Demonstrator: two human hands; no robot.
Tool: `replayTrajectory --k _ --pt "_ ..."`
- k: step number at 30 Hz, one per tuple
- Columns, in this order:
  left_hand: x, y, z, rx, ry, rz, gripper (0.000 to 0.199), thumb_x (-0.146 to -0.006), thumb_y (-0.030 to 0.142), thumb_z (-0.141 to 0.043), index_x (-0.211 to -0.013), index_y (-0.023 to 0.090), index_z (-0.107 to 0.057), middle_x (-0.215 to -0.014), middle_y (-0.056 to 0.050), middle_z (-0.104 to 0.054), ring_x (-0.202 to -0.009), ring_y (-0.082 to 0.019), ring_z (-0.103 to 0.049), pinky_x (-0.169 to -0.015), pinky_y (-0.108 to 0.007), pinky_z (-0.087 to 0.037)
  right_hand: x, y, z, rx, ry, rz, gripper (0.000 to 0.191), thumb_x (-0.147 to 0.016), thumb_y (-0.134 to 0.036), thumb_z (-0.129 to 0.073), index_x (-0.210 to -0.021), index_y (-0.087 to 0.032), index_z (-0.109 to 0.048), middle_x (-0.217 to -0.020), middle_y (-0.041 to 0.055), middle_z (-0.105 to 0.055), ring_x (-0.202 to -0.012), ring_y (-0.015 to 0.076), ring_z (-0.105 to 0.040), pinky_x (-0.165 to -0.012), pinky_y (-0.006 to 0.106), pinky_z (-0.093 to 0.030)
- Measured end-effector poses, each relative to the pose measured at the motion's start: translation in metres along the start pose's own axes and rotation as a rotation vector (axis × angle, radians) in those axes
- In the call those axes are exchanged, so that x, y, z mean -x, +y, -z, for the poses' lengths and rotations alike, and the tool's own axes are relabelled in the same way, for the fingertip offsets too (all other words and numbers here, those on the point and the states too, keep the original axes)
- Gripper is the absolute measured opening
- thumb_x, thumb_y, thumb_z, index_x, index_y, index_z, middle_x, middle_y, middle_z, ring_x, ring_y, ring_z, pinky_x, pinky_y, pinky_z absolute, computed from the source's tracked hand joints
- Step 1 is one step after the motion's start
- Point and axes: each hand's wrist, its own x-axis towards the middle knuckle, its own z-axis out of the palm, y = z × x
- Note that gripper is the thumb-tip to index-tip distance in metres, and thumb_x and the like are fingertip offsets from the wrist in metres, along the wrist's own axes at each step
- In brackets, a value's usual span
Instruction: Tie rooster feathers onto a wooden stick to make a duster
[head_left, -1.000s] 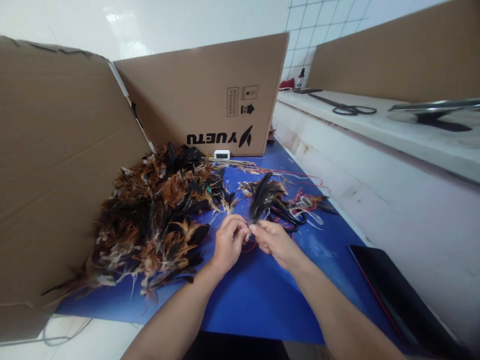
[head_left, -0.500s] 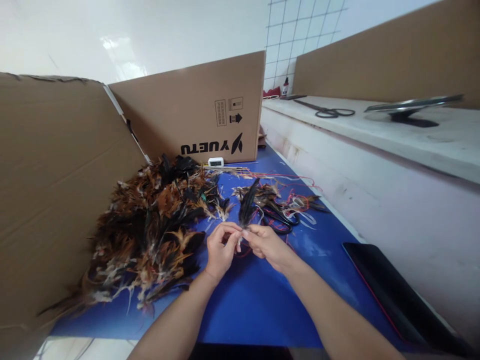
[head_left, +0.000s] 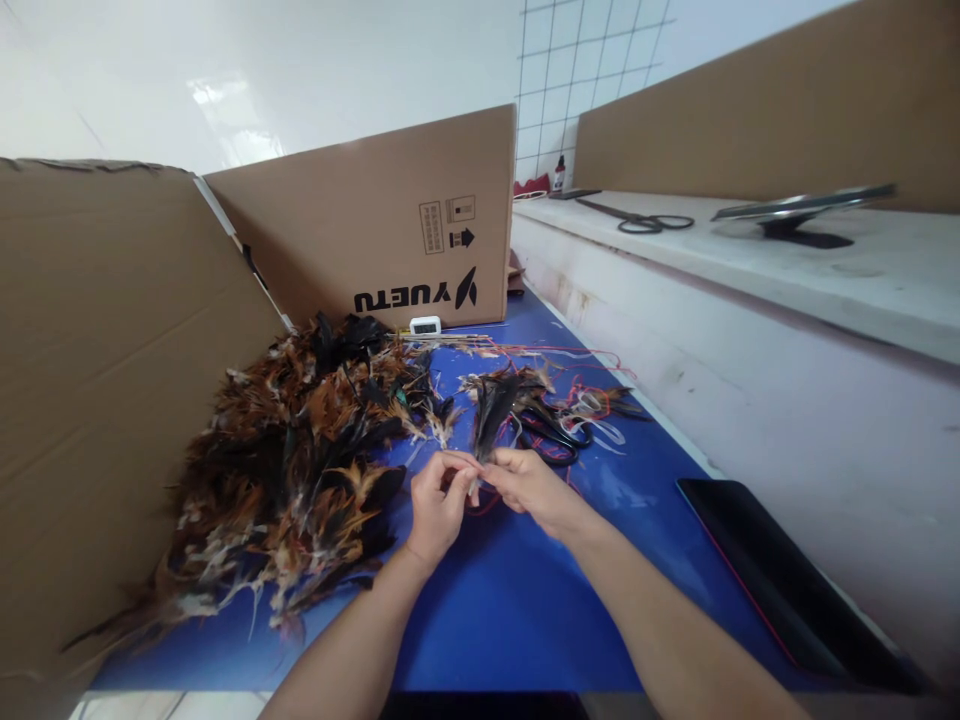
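Black feathers [head_left: 493, 412] stand up from between my fingertips, their pale quill ends pinched low down. My left hand [head_left: 441, 503] is closed on the quills from the left. From the right my right hand [head_left: 534, 490] pinches the same feathers, its fingertips touching those of my left hand. Just beyond my hands, black-handled scissors [head_left: 559, 452] lie among brown feathers and red and white string [head_left: 609, 432]. A large pile of brown and black feathers [head_left: 300, 450] spreads over the blue table [head_left: 525, 620] to the left.
Cardboard panels [head_left: 360, 220] border the table at left and back. A small white digital display [head_left: 425, 326] sits by the back panel. At right lies a black case-like object [head_left: 787, 580]; the white ledge [head_left: 825, 270] holds large scissors [head_left: 645, 220].
The view has shifted slightly. The black feathers between my fingertips lean and spread a little more to the left. Both hands keep their pinch.
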Motion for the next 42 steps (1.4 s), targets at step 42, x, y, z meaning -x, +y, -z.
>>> replayTrajectory --k 42 --pt "-0.003 0.006 0.001 -0.199 -0.117 0.169 0.015 -0.08 0.031 -0.061 -0.073 0.017 -0.057 -0.056 0.003 -0.057 -0.047 -0.009 -0.055 -0.049 -0.019 -0.045 0.026 -0.031 0.006 0.739 0.113 0.341 0.015 -0.086 -0.027 -0.05 -0.076 -0.02 -0.059 -0.07 -0.0017 -0.058 -0.056 0.0097 -0.048 -0.052 0.022 -0.036"
